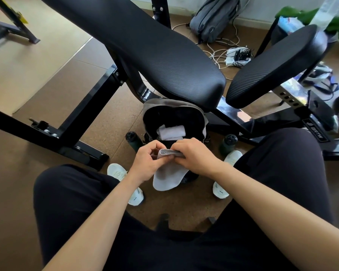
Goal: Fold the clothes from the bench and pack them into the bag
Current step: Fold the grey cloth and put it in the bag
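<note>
**Sock held over the open bag**

Both hands are busy with one grey sock [167, 178]. The left hand [147, 161] pinches the cuff end from the side, and the right hand [194, 153] curls its fingers over the same edge, so neither hand is free. The foot of the sock hangs loose below them, which suggests the fold is only beginning (the cuff looks gathered, though I cannot tell into how many layers). The sock is held in the air just above the bag [203, 124], which stands open on the floor [47, 114] between the person's white shoes [125, 180], probably so the finished bundle can drop straight in. A white folded piece [170, 133] already lies inside the bag.

The surface [164, 55], a black ribbed pad on a black steel frame, slopes above the bag, with a second pad [278, 65] to its right. A dark bottle [133, 140] stands on the floor at the bag's left, and there is another at its right. Further back, a grey backpack [213, 18] lies by the wall near a power strip [237, 55] with tangled white cables. A green cloth [336, 24] shows in the far right corner.
</note>
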